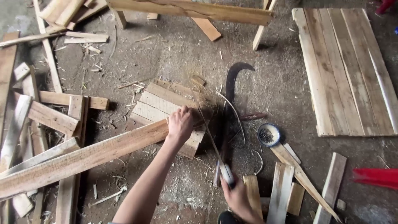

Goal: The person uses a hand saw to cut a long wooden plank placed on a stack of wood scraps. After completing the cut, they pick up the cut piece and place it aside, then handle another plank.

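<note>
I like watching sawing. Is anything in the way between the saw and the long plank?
Nothing visible. The right hand holds the thin-bladed hand saw, whose blade reaches the long pale wooden plank beside the left hand, which presses on the plank.
</note>
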